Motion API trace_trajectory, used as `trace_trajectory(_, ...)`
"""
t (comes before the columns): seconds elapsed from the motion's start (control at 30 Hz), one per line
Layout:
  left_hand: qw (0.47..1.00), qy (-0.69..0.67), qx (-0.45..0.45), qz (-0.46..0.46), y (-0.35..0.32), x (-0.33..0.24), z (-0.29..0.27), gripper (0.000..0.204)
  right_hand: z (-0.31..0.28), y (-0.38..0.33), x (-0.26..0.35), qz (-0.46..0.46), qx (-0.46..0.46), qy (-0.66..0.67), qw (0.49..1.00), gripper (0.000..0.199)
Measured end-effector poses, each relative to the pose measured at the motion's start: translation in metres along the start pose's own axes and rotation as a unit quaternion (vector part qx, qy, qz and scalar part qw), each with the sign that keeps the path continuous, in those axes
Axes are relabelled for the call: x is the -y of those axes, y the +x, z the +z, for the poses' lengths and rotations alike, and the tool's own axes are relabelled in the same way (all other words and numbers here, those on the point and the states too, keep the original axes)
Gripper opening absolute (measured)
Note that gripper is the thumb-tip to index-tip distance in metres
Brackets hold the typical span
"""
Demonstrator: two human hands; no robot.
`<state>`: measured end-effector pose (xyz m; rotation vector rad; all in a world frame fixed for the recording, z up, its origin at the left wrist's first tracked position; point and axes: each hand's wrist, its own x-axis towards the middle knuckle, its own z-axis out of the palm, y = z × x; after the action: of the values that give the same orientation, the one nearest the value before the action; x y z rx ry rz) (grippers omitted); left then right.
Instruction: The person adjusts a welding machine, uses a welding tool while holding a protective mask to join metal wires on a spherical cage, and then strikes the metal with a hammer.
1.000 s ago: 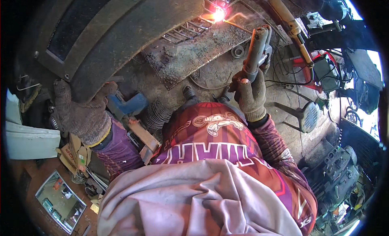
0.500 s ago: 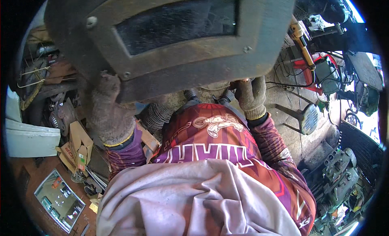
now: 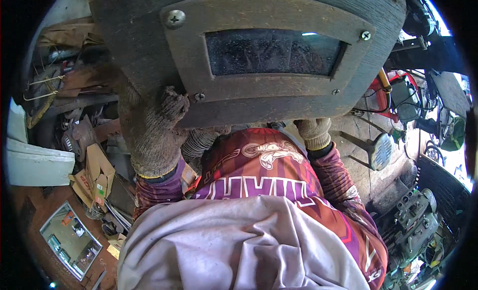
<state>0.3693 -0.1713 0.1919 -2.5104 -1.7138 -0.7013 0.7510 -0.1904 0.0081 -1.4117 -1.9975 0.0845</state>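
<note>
A dark welding mask [image 3: 259, 56] with a tinted window fills the upper half of the view. The gloved left hand [image 3: 154, 135] grips the mask's lower left edge, fingers curled over it. The gloved right hand [image 3: 313, 133] shows only at the wrist below the mask; its fingers are hidden, so their state cannot be told.

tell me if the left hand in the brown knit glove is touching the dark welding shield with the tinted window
Touching. The head view shows the gloved left hand gripping the lower left edge of the dark welding shield, fingers curled onto its frame.
</note>
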Motion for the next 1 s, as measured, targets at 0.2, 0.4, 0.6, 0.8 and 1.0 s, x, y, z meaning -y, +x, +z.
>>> trace_trajectory(0.2, 0.999, -0.028, -0.021, 0.007, 0.009, -0.001, -0.004, 0.044, -0.008, 0.018, 0.011, -0.071, -0.017, -0.045, 0.996, 0.057)
trace_trajectory(0.4, 0.84, -0.535, -0.074, -0.049, 0.042, 0.007, -0.037, 0.046, -0.031, 0.059, 0.053, 0.154, -0.024, 0.282, 0.947, 0.047)
trace_trajectory(0.6, 0.788, -0.544, -0.183, -0.222, 0.034, 0.044, -0.045, 0.051, -0.03, 0.064, 0.062, 0.293, -0.039, 0.545, 0.785, 0.053)
trace_trajectory(0.8, 0.918, -0.278, -0.224, -0.17, 0.026, 0.07, -0.045, 0.056, -0.027, 0.065, 0.062, 0.284, -0.033, 0.528, 0.8, 0.055)
trace_trajectory(1.0, 0.549, -0.823, -0.043, -0.14, 0.057, 0.012, -0.047, 0.047, -0.026, 0.067, 0.061, 0.266, -0.031, 0.509, 0.818, 0.053)
